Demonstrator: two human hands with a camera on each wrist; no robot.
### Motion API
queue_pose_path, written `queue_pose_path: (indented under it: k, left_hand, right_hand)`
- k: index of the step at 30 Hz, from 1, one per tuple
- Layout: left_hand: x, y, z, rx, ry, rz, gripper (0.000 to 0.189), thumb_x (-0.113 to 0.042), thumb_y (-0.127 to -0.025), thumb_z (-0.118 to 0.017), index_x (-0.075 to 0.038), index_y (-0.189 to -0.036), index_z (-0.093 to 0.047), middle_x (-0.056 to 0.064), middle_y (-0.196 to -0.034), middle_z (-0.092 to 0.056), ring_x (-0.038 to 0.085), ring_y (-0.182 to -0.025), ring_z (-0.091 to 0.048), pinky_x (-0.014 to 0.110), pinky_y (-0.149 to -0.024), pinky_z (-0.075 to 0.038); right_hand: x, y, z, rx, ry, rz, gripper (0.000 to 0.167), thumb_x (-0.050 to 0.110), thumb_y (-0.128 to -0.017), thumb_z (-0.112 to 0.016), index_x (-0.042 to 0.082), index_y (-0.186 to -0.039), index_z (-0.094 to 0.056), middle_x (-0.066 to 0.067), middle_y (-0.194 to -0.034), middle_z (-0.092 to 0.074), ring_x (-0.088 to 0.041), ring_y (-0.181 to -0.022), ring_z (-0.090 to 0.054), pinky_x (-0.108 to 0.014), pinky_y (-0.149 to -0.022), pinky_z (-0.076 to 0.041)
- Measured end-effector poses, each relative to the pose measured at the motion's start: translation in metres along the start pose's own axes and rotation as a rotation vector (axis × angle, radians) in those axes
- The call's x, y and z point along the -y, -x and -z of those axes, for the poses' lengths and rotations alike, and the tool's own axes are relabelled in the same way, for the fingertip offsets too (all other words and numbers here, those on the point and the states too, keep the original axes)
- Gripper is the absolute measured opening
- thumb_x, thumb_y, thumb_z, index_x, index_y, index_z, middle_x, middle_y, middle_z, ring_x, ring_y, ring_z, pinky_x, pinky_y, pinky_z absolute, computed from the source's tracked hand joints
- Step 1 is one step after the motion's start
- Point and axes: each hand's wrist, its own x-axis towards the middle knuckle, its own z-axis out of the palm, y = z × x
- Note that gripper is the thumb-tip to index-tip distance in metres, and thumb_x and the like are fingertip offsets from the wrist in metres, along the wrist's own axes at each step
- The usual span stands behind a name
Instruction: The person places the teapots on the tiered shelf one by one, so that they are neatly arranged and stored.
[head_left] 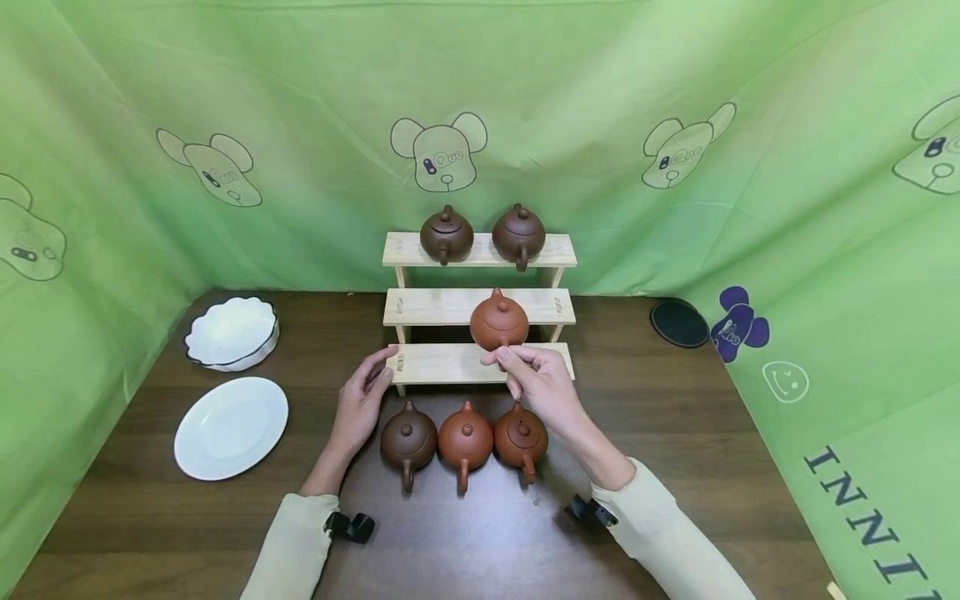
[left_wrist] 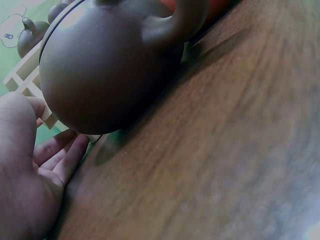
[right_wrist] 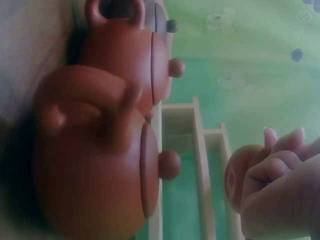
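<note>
My right hand [head_left: 543, 383] pinches the handle of a reddish-orange teapot [head_left: 499, 321], its spout pointing away, in front of the middle tier of a pale wooden three-tier stand [head_left: 438, 364]. In the right wrist view, this teapot [right_wrist: 236, 175] shows part of its underside past my curled fingers. At the lowest tier's left end, my left hand [head_left: 360, 404] rests its fingertips against the wood. Before the stand, a dark brown teapot [head_left: 408, 440], an orange teapot [head_left: 466, 437] and a reddish-brown teapot [head_left: 521, 437] form a row, handles toward me.
Two dark brown teapots [head_left: 447, 236] [head_left: 518, 233] sit on the top tier. To the left, a scalloped white bowl [head_left: 232, 333] stands behind a white plate [head_left: 231, 429]. A black round mat [head_left: 679, 323] lies at the back right. Green cloth [head_left: 322, 125] surrounds the dark wooden table [head_left: 637, 400].
</note>
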Motion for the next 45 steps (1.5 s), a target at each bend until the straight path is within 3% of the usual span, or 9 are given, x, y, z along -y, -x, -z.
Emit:
queue_pose_path:
  k: [9,13,16,19,24,27,31,37,45]
  left_hand:
    - [0.017,-0.003,0.002,0.006,-0.015,-0.005,0.037,-0.030,-0.116,-0.063,-0.019,-0.150,-0.070,0.007,-0.156,-0.066,0.017,-0.144,-0.061,0.018,-0.111,-0.052]
    - [0.015,-0.003,0.001,-0.003,-0.004,-0.024,0.037,-0.029,-0.115,-0.064,-0.016,-0.150,-0.071,0.009,-0.155,-0.067,0.018,-0.143,-0.062,0.016,-0.109,-0.051]
    - [0.001,-0.001,0.000,0.004,-0.009,0.026,0.038,-0.023,-0.117,-0.061,-0.012,-0.152,-0.068,0.012,-0.158,-0.064,0.024,-0.146,-0.060,0.024,-0.116,-0.050]
    - [0.013,-0.004,0.002,0.015,-0.012,0.063,0.037,-0.030,-0.116,-0.062,-0.019,-0.152,-0.069,0.004,-0.158,-0.064,0.018,-0.147,-0.059,0.023,-0.117,-0.049]
    - [0.028,-0.007,0.005,0.030,-0.004,0.024,0.038,-0.033,-0.116,-0.061,-0.022,-0.152,-0.069,0.004,-0.158,-0.065,0.015,-0.144,-0.061,0.020,-0.113,-0.050]
    - [0.016,-0.004,0.002,0.011,-0.022,0.007,0.038,-0.030,-0.117,-0.061,-0.018,-0.152,-0.069,0.009,-0.156,-0.066,0.018,-0.142,-0.062,0.020,-0.112,-0.052]
    - [0.016,-0.004,0.002,0.006,-0.008,0.003,0.039,-0.031,-0.116,-0.062,-0.016,-0.151,-0.069,0.012,-0.157,-0.065,0.023,-0.143,-0.062,0.021,-0.113,-0.052]
    - [0.029,-0.006,0.004,0.012,0.011,0.045,0.038,-0.035,-0.115,-0.064,-0.024,-0.152,-0.070,0.002,-0.157,-0.065,0.014,-0.144,-0.061,0.018,-0.113,-0.050]
    - [0.008,-0.003,0.000,-0.005,0.002,-0.010,0.038,-0.030,-0.115,-0.064,-0.015,-0.150,-0.070,0.013,-0.155,-0.066,0.023,-0.142,-0.063,0.018,-0.110,-0.052]
  right_hand:
    - [-0.002,-0.011,-0.014,-0.026,-0.039,-0.008,0.030,0.019,-0.115,-0.064,-0.006,-0.113,-0.080,0.003,-0.060,-0.052,-0.007,-0.052,-0.034,-0.021,-0.049,-0.023]
    - [0.000,-0.019,-0.020,-0.025,-0.033,-0.013,0.032,0.022,-0.115,-0.064,-0.006,-0.114,-0.080,0.003,-0.060,-0.053,-0.009,-0.056,-0.039,-0.022,-0.053,-0.027]
    - [0.000,-0.025,-0.024,-0.020,-0.028,-0.009,0.034,0.023,-0.116,-0.064,-0.007,-0.115,-0.080,0.003,-0.060,-0.053,-0.010,-0.057,-0.038,-0.022,-0.054,-0.026]
    - [-0.002,-0.031,-0.029,-0.025,-0.027,-0.005,0.033,0.023,-0.116,-0.063,-0.006,-0.115,-0.081,0.003,-0.060,-0.053,-0.009,-0.055,-0.035,-0.022,-0.052,-0.024]
    - [-0.006,-0.039,-0.037,-0.033,-0.036,-0.002,0.030,0.021,-0.115,-0.064,-0.003,-0.112,-0.083,0.003,-0.059,-0.054,-0.009,-0.053,-0.034,-0.023,-0.051,-0.023]
    - [-0.010,-0.043,-0.040,-0.026,-0.035,0.013,0.031,0.021,-0.115,-0.065,-0.004,-0.111,-0.083,0.003,-0.058,-0.054,-0.009,-0.054,-0.035,-0.024,-0.055,-0.027]
    - [-0.014,-0.048,-0.044,-0.012,-0.009,0.049,0.031,0.021,-0.115,-0.064,-0.004,-0.112,-0.083,0.003,-0.059,-0.054,-0.011,-0.054,-0.037,-0.026,-0.067,-0.036]
    - [-0.012,-0.053,-0.046,0.006,0.034,0.068,0.030,0.019,-0.116,-0.063,-0.002,-0.111,-0.083,0.003,-0.061,-0.055,-0.011,-0.051,-0.036,-0.026,-0.053,-0.029]
    - [-0.001,-0.057,-0.043,0.039,0.081,0.004,0.032,0.023,-0.116,-0.062,-0.001,-0.110,-0.083,0.003,-0.063,-0.056,-0.010,-0.049,-0.027,-0.025,-0.052,-0.022]
